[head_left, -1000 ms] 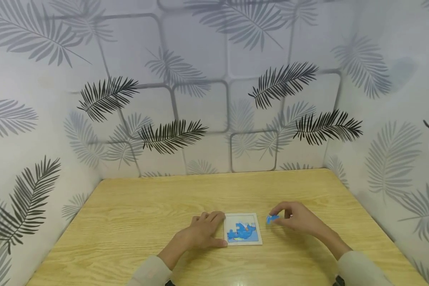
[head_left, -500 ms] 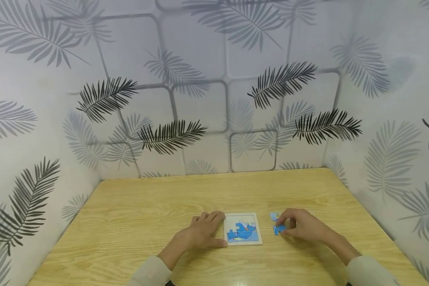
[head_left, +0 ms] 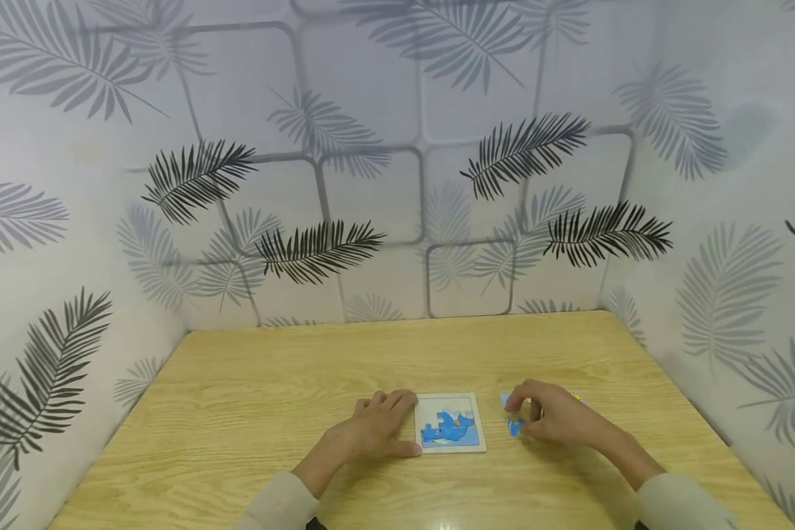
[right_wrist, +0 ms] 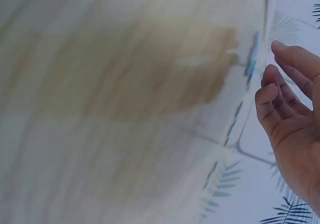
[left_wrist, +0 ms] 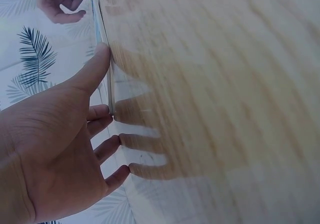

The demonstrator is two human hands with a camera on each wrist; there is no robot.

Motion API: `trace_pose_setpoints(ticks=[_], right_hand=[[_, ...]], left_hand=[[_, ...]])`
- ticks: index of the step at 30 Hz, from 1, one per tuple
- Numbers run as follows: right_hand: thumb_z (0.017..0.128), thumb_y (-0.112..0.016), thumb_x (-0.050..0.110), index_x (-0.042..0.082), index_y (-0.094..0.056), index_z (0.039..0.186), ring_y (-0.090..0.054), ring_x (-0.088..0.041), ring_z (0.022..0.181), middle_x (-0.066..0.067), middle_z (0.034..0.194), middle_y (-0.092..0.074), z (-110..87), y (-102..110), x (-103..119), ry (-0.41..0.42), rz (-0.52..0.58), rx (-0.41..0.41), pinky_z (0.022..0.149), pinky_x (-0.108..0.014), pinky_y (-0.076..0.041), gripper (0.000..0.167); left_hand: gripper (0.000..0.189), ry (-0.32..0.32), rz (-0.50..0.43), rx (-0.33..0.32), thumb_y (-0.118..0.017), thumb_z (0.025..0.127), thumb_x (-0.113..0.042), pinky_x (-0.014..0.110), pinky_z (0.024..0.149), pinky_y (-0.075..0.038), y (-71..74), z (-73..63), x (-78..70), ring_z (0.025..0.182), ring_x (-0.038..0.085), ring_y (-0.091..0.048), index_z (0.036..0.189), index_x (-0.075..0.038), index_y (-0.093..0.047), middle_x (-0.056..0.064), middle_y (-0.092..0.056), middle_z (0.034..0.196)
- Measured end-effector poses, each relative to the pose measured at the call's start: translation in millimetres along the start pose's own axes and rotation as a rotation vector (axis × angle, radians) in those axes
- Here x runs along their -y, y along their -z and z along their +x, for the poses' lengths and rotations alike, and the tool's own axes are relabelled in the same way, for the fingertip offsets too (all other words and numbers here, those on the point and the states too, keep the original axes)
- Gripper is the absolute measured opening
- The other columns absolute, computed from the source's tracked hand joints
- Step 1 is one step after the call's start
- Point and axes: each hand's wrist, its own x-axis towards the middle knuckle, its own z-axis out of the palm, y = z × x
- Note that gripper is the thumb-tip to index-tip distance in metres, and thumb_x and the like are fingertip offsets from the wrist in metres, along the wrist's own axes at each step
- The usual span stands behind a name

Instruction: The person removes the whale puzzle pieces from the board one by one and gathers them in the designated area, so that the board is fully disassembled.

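Note:
A square white puzzle tray (head_left: 480, 434) lies on the table, with joined pieces of a blue animal picture (head_left: 452, 428) filling its lower part. My left hand (head_left: 377, 427) rests at the tray's left edge, the thumb by the near corner and the index finger by the far one. In the left wrist view, the left hand's (left_wrist: 60, 134) thumb and index fingertip touch the tray edge. My right hand (head_left: 556, 416) hovers over a loose blue puzzle piece (head_left: 515, 427) right of the tray. In the right wrist view, its thumb and fingers are parted with nothing between them.
A light blue piece (head_left: 505, 398) lies behind the right fingers, and a piece with yellow on it (head_left: 576, 396) shows past the right hand, which partly hides them. The wood-grain table (head_left: 305, 368) meets a leaf-patterned wall (head_left: 384, 280) at the back.
My right hand has brought the blue puzzle piece back from near the tray, set it down on the table to the right and let go. The left hand has stayed at the tray.

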Motion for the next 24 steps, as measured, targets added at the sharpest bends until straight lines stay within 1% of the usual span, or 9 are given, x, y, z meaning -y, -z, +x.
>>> trace_pose_setpoints(ticks=[4,7,9,11,13,15,17,21,24], right_hand=[[0.090,-0.077,0.000,0.002,-0.066,0.119,-0.060,-0.009,0.073,-0.014,0.111,-0.065,12.7,-5,11,0.031,0.039,0.007,0.061,-0.026,-0.053,0.031],[0.093,-0.076,0.002,0.000,-0.065,0.124,-0.060,-0.008,0.069,-0.017,0.114,-0.065,24.4,-13,17,0.038,0.070,0.022,0.057,-0.025,-0.053,0.034],[0.094,-0.074,0.003,0.000,-0.064,0.127,-0.059,-0.006,0.067,-0.018,0.116,-0.066,33.0,-20,21,0.025,0.088,0.032,0.056,-0.025,-0.053,0.035],[0.094,-0.074,0.003,0.000,-0.064,0.129,-0.059,-0.007,0.066,-0.019,0.117,-0.066,40.9,-27,25,0.010,0.094,0.041,0.057,-0.025,-0.052,0.036],[0.094,-0.073,0.003,0.000,-0.065,0.129,-0.059,-0.008,0.069,-0.018,0.118,-0.067,48.6,-33,30,-0.006,0.097,0.048,0.060,-0.025,-0.053,0.036],[0.094,-0.073,0.002,0.000,-0.065,0.128,-0.059,-0.009,0.074,-0.017,0.118,-0.067,54.9,-38,34,-0.018,0.091,0.054,0.065,-0.025,-0.052,0.036],[0.094,-0.073,0.002,0.000,-0.066,0.127,-0.057,-0.010,0.076,-0.015,0.117,-0.066,60.2,-43,36,-0.018,0.076,0.056,0.067,-0.025,-0.052,0.035],[0.093,-0.074,0.001,0.000,-0.067,0.126,-0.055,-0.010,0.077,-0.014,0.114,-0.064,67.5,-50,41,-0.016,0.042,0.057,0.067,-0.024,-0.051,0.034],[0.091,-0.076,0.001,0.000,-0.068,0.125,-0.057,-0.012,0.079,-0.013,0.112,-0.064,72.1,-54,46,-0.040,0.010,0.054,0.068,-0.024,-0.051,0.035]], left_hand=[[0.081,0.014,0.003,0.003,-0.067,0.097,-0.055,0.062,0.114,-0.031,7.4,-5.9,-6.3,0.142,0.036,-0.038,0.158,-0.014,-0.032,0.004,-0.034,0.163],[0.080,0.003,0.009,-0.001,-0.066,0.098,-0.055,0.063,0.113,-0.031,7.3,-6.4,-6.2,0.141,0.036,-0.038,0.158,-0.014,-0.032,0.006,-0.033,0.164],[0.080,-0.006,0.013,-0.008,-0.065,0.099,-0.055,0.063,0.113,-0.031,3.9,-4.4,-3.4,0.141,0.036,-0.038,0.158,-0.014,-0.031,0.006,-0.033,0.164],[0.080,-0.013,0.017,-0.020,-0.065,0.098,-0.056,0.063,0.112,-0.031,-1.5,-0.9,0.8,0.140,0.036,-0.038,0.158,-0.015,-0.031,0.007,-0.033,0.164],[0.081,-0.013,0.016,-0.031,-0.065,0.097,-0.058,0.063,0.112,-0.031,-7.0,3.4,5.5,0.139,0.035,-0.039,0.158,-0.016,-0.031,0.006,-0.033,0.164],[0.081,-0.013,0.014,-0.038,-0.065,0.097,-0.059,0.063,0.111,-0.032,-11.3,7.3,9.6,0.139,0.036,-0.039,0.157,-0.016,-0.031,0.006,-0.034,0.163],[0.081,-0.010,0.015,-0.036,-0.065,0.097,-0.059,0.064,0.111,-0.032,-13.5,9.4,11.5,0.139,0.036,-0.039,0.157,-0.017,-0.032,0.006,-0.035,0.163],[0.081,-0.002,0.014,-0.030,-0.066,0.096,-0.059,0.065,0.111,-0.031,-14.3,10.2,12.0,0.140,0.038,-0.039,0.157,-0.017,-0.032,0.007,-0.035,0.163],[0.081,-0.002,0.011,-0.030,-0.066,0.096,-0.059,0.066,0.112,-0.030,-14.0,10.3,12.5,0.141,0.038,-0.039,0.157,-0.017,-0.032,0.007,-0.035,0.163]])
